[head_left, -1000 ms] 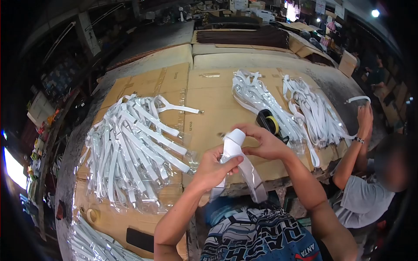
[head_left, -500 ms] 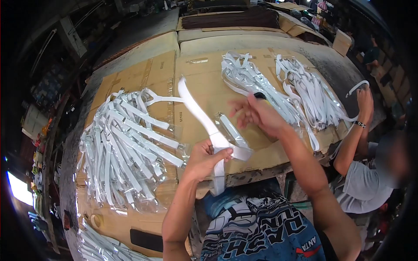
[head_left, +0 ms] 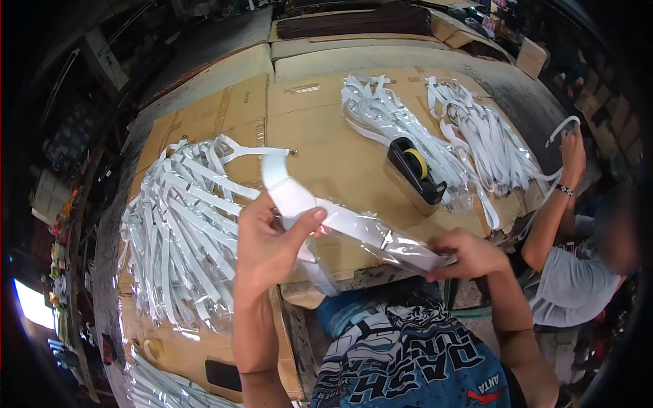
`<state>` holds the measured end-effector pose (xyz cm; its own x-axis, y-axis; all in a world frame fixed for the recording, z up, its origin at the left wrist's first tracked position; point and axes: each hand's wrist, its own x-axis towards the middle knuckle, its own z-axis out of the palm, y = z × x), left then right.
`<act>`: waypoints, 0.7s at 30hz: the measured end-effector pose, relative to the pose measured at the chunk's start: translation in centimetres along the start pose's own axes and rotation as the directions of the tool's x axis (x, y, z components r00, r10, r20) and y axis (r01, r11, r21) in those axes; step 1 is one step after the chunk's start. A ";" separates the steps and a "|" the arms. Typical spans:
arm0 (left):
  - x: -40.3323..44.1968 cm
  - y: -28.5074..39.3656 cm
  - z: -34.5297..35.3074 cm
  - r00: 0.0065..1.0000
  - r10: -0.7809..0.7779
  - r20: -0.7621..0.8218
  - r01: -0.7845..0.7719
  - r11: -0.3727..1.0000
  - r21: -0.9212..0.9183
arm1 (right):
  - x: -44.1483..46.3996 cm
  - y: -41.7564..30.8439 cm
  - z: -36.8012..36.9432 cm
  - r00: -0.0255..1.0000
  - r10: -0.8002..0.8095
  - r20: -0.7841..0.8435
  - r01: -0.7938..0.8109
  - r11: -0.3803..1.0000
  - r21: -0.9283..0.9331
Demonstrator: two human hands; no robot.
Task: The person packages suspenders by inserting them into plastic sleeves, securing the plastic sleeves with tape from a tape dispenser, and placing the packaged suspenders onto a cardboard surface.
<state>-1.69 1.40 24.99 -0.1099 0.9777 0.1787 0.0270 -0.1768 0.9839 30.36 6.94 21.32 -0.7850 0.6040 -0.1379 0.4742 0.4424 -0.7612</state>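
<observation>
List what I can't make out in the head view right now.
Head view:
- White strap: the part gripped by the right hand, covered by that hand.
- Left hand: partly hidden by the strap.
- Lower-left strap bundle: cut off by the bottom edge.
- Black rectangular piece: right end, behind the left forearm.
- Cardboard print: too small to read.

**White strap [head_left: 355, 225] now stretched out**

My right grip [head_left: 473, 253], spread in the air half a second ago, now pinches the strap, drawn out from my left grip [head_left: 272, 236]. The latter has shifted left, overlapping the strap pile [head_left: 183, 234] in view. The tape dispenser [head_left: 416, 182], mostly hidden behind my right grip then, shows fully.
</observation>
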 end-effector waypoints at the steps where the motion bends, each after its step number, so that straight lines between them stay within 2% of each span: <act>1: -0.4 0.9 0.0 1.000 0.017 0.005 -0.017 1.000 0.024 | -1.2 -0.4 -0.6 1.000 -0.013 0.028 0.012 0.999 0.050; 5: -2.3 4.0 1.2 0.998 -0.028 -0.054 0.029 0.999 0.023 | -5.3 -1.7 -2.1 0.993 -0.057 0.104 0.042 0.989 0.142; 6: -2.5 4.0 1.4 0.998 -0.026 -0.063 0.026 1.000 0.008 | -6.2 -0.2 -1.7 0.986 -0.142 0.082 0.137 0.988 0.064; 7: -2.6 3.6 1.4 0.998 -0.033 -0.060 0.034 0.999 0.019 | -7.1 0.6 -1.3 0.991 0.012 0.130 -0.026 0.994 0.104; 9: -2.3 2.1 1.3 0.997 -0.043 -0.062 0.045 0.998 0.037 | -8.2 1.8 -0.4 0.921 0.302 0.246 -0.343 0.927 0.149; 10: -1.9 1.0 1.3 0.997 -0.073 -0.034 0.075 0.996 0.054 | -8.3 2.7 0.3 0.896 0.359 0.261 -0.389 0.919 0.069; 13: -0.6 -2.9 1.5 0.982 -0.171 0.078 0.164 0.983 0.084 | -9.2 8.2 4.1 0.921 0.344 0.181 -0.359 0.932 0.055; 14: -0.3 -4.2 2.1 0.969 -0.202 0.141 0.192 0.978 0.081 | -8.7 8.7 4.6 0.868 0.427 0.254 -0.449 0.893 0.030; 17: 0.3 -6.6 4.2 0.932 -0.270 0.242 0.276 0.961 0.006 | -5.2 10.0 7.1 0.964 0.251 -0.088 -0.244 0.966 0.085; 19: 0.5 -8.0 5.4 0.907 -0.314 0.279 0.335 0.942 -0.028 | -0.9 6.9 7.1 0.941 0.147 -0.305 -0.095 0.979 0.178; 21: 0.8 -9.5 5.8 0.878 -0.359 0.316 0.385 0.923 -0.023 | 2.6 5.7 7.1 0.920 -0.050 -0.389 0.137 0.971 0.198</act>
<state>3.72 4.51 15.77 0.2075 0.9580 -0.1981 -0.0399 0.2106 0.9768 28.19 6.39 12.14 -0.5907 0.7913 0.1577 0.2741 0.3806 -0.8832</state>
